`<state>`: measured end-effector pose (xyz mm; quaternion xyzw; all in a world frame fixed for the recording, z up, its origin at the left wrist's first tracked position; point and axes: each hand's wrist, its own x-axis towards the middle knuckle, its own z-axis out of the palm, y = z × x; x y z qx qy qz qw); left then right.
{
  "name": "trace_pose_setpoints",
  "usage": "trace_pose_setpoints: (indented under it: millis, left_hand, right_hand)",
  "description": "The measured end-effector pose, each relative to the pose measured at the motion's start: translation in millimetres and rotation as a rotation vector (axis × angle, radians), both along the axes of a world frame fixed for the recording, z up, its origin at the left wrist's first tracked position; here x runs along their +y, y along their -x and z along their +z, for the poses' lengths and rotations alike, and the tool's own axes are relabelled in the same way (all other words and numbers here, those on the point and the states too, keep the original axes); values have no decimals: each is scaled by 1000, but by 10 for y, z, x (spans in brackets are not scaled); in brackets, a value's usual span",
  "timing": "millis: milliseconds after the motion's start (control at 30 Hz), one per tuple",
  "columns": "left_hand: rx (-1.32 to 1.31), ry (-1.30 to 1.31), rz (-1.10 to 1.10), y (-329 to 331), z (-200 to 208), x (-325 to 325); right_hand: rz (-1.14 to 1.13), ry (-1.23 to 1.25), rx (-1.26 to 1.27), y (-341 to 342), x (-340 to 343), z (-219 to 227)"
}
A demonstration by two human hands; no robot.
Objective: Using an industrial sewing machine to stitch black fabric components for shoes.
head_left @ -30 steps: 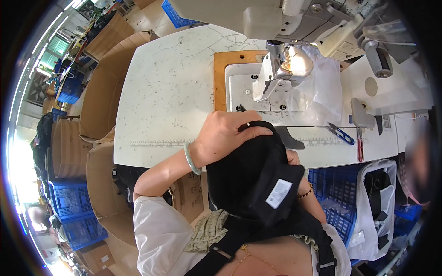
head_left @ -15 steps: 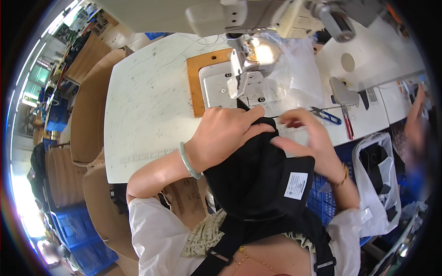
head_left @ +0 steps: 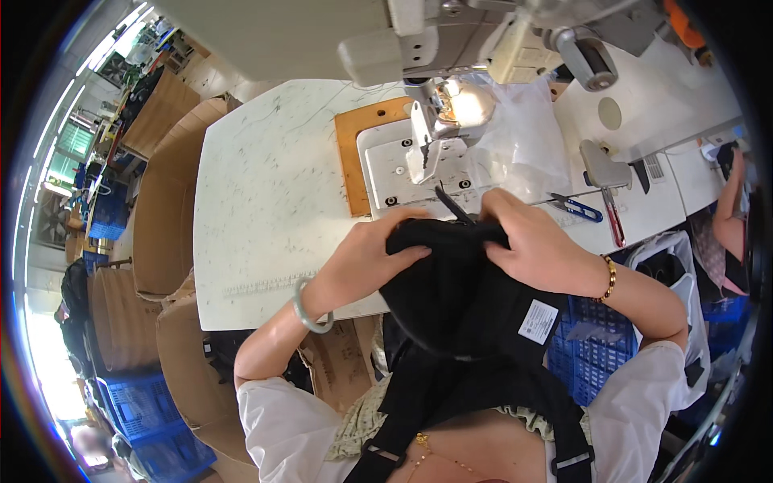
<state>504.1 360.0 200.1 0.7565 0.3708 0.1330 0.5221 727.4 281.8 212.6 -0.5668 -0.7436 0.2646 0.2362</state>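
A soft black fabric piece (head_left: pixel 451 298), rounded and cap-like, is held up in front of my chest. My left hand (head_left: pixel 366 262) grips its upper left edge, thumb on the near side and fingers behind. The upper right edge is pinched by my right hand (head_left: pixel 531 245). Between the hands, a narrow black strap (head_left: pixel 453 204) sticks up from the top edge toward the sewing machine (head_left: pixel 431 133). A white printed label (head_left: pixel 538 321) lies on the right part of the fabric. My fingertips behind the cloth are hidden.
Blue-handled thread snips (head_left: pixel 576 207) and a red-handled tool (head_left: pixel 614 217) lie right of the machine on the white table (head_left: pixel 266 201). Clear plastic (head_left: pixel 523 137) sits behind them. Cardboard boxes (head_left: pixel 165 217) stand at left, a blue crate (head_left: pixel 600 346) at right. Another person's arm (head_left: pixel 729 217) shows far right.
My right hand, loose beside the fabric before, now grips its upper right edge. My left hand has shifted left, and the top edge is spread wider between both hands.
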Motion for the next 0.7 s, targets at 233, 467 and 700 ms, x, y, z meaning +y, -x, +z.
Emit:
trace_pose_setpoints:
  millis: [233, 467, 700]
  left_hand:
    - [-56, -177, -128, -66, -240, 116]
    - [-300, -49, -14, -124, -271, 112]
    - [14, -9, -179, 120, 63, 262]
  right_hand:
    - [138, 96, 48, -78, 122, 50]
    - [72, -107, 81, -3, 199, -108]
    - [-148, 225, 693, -23, 151, -248]
